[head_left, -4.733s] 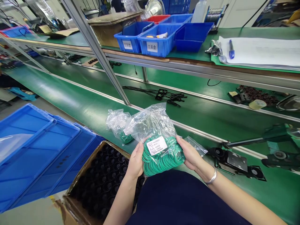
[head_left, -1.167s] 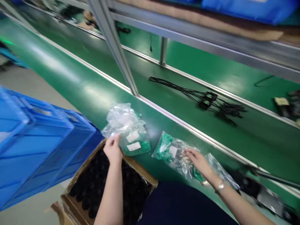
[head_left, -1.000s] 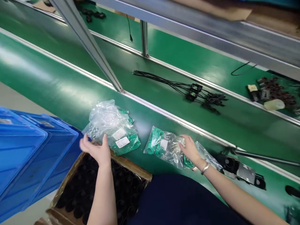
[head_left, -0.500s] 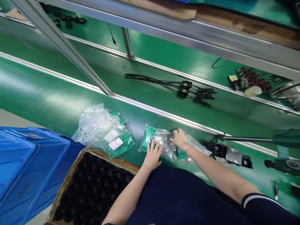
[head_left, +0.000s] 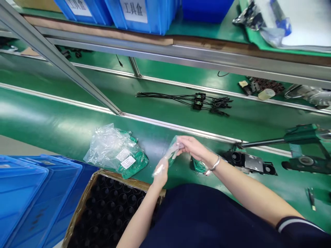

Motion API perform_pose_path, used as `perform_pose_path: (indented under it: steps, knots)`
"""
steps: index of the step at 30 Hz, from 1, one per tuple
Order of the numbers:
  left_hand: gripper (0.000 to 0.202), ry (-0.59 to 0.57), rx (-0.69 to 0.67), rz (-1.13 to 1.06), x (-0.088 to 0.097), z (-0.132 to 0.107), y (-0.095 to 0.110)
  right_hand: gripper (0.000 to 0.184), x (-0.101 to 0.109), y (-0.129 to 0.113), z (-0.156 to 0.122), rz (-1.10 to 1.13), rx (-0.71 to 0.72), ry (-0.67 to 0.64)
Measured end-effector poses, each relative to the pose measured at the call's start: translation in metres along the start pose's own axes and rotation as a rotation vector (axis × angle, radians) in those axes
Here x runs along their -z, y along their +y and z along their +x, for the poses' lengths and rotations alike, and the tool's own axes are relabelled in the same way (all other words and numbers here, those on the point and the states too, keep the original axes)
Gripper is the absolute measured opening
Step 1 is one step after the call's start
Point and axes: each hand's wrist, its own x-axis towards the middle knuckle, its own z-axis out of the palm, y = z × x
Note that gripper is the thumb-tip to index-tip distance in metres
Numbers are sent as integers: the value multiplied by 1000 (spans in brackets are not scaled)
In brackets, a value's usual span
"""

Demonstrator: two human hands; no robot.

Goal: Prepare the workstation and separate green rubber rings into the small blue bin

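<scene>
Above the green bench, a clear plastic bag (head_left: 172, 150) is stretched between my two hands. My left hand (head_left: 160, 174) grips its lower end, with part of the film lying over the fingers. At the upper end, my right hand (head_left: 192, 147) pinches the bag's edge. What is inside the bag cannot be made out. Under my right wrist, another clear bag with green parts (head_left: 199, 166) rests on the bench, partly hidden. To the left lies a heap of clear bags (head_left: 108, 144) with green coiled pieces (head_left: 136, 163) and white labels (head_left: 128, 162).
A cardboard box (head_left: 144, 185) of black round parts stands at the near left, beside stacked blue bins (head_left: 59, 193). Black cables (head_left: 176, 97) lie behind the metal rail. A black-and-silver fixture (head_left: 249, 162) sits at right. Blue boxes (head_left: 139, 15) stand on the overhead shelf.
Both hands had rested on bags lying on the bench; now they hold one bag up between them. My right hand moved left. The view tilted up, showing more of the shelf.
</scene>
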Motion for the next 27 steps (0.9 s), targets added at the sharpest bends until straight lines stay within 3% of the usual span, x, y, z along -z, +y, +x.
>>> perform_pose_path:
  steps: [4, 5, 7, 10, 15, 22, 27]
  knots:
    - [43, 49, 163, -471, 15, -8, 69, 45, 18, -28, -17, -116, 348, 199]
    - [41, 48, 197, -523, 16, -11, 85, 46, 23, -30, -22, -149, 397, 189]
    - [40, 27, 277, -565, 19, -16, 112, 57, 30, -29, -34, -152, 367, -7]
    - [43, -38, 389, -574, 24, -23, 139, 64, 31, -21, -51, -113, 203, -334]
    - [47, -149, 428, -597, 30, -36, 160, 62, 28, -12, -72, -152, 166, -359]
    - [63, -75, 351, -536, 28, -54, 182, 51, 23, -6, -94, -274, 200, -424]
    - [66, 23, 286, -548, 26, -57, 179, 54, 11, -6, -108, -189, 154, -367]
